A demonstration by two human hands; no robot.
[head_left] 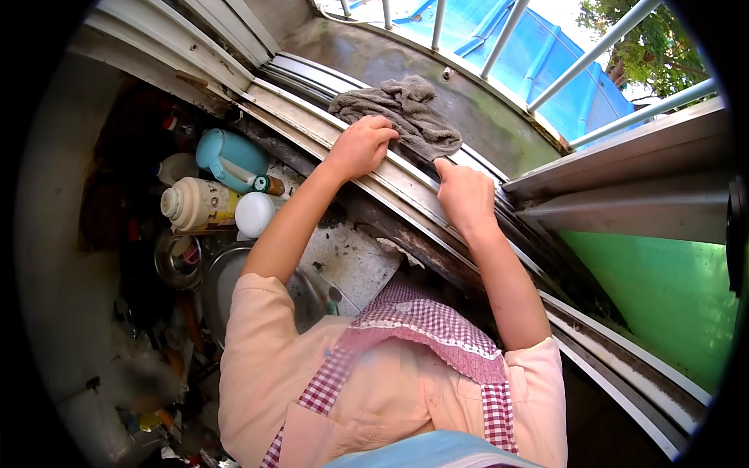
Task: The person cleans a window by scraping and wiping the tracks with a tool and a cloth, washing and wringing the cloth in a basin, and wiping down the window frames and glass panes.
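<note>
A grey-brown rag point(413, 117) lies bunched over the metal window track point(316, 136) and the sill behind it. My left hand point(361, 150) is closed at the rag's near edge, its curled fingers gripping the cloth by the track. To the right, my right hand point(468, 195) is closed in a fist beside the rag's lower corner. A thin dark shape runs from its thumb side toward the cloth; what it is, I cannot make out. The fingers of my right hand are partly hidden from above.
White bars point(507, 39) stand beyond the concrete sill point(499, 129). Below left are a light-blue jug point(230, 152), a cream thermos point(199, 203), a white-lidded container point(256, 214), a metal bowl point(178, 261) and a large round tray point(226, 285). A green panel point(655, 288) is at right.
</note>
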